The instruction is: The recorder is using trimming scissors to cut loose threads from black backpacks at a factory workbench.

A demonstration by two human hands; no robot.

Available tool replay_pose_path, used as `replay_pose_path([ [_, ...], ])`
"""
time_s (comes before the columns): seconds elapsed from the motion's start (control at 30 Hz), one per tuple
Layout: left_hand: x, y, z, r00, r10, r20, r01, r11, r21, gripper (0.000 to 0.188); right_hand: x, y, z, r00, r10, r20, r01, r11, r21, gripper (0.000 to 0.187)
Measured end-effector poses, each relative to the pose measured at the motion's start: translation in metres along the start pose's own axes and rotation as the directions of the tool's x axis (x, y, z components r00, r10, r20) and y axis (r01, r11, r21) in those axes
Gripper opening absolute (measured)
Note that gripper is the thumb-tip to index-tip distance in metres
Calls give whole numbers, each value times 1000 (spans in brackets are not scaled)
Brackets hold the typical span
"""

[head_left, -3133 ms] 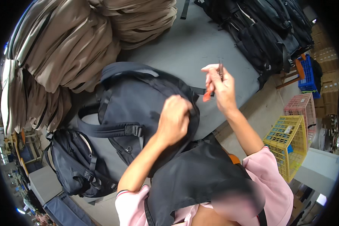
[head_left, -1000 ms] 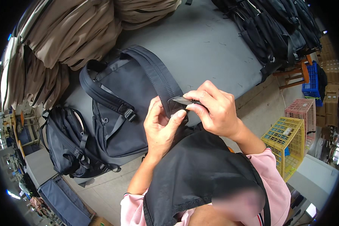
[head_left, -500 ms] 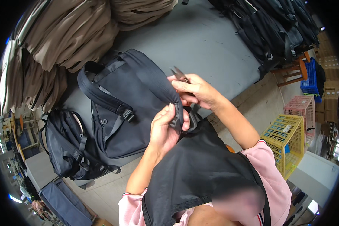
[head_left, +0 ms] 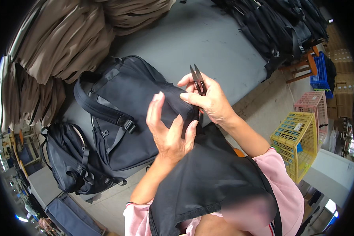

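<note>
A large black backpack (head_left: 139, 98) lies on the grey table in front of me, its loop strap and buckle on the left side. My right hand (head_left: 211, 100) holds dark thread snips (head_left: 197, 78), their two blades pointing up and standing apart. The thumb of that hand also presses on the end of the padded shoulder strap (head_left: 181, 100). Just left of this strap, my left hand (head_left: 169, 137) is open with its fingers spread. Whether its fingertips touch the cloth, I cannot tell. The strap's underside is hidden.
A smaller black backpack (head_left: 65, 157) sits at the table's left edge. Brown bags (head_left: 67, 39) are piled at the far left, black backpacks (head_left: 271, 27) at the far right. Yellow (head_left: 295, 145), pink (head_left: 312, 106) and blue (head_left: 320, 76) crates stand right of the grey table (head_left: 165, 47).
My left hand has let go of the strap edge and opened. The strap now lies turned with its broad face up. The snips have swung more upright in my right hand.
</note>
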State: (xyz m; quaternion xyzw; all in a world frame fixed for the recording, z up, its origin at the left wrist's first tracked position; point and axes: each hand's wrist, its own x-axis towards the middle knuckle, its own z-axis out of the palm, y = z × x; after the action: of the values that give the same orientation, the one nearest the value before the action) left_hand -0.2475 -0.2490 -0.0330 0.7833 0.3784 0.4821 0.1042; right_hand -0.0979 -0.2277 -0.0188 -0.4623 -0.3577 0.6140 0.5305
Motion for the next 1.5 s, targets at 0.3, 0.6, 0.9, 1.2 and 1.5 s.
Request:
replay_pose_path([
  [0.3,14,-25,-14,824,-375,424,563,619,-548,28,-17,2,-14,945,-328,4,282,805,-522,23],
  [0.6,12,-30,-17,792,-363,490,610,470,-638,31,-16,-35,-15,805,-438,401,551,301,-779,26],
  [0.9,10,-30,-18,780,-363,510,626,440,-644,31,-16,-30,-17,754,-474,455,587,174,-791,25],
  [1.2,8,-32,-15,780,-361,510,625,456,-634,31,-16,-27,-17,779,-478,406,571,274,-774,27],
  [1.5,9,-30,-14,778,-385,496,627,437,-645,32,-21,-28,-12,818,-473,328,502,308,-808,25],
])
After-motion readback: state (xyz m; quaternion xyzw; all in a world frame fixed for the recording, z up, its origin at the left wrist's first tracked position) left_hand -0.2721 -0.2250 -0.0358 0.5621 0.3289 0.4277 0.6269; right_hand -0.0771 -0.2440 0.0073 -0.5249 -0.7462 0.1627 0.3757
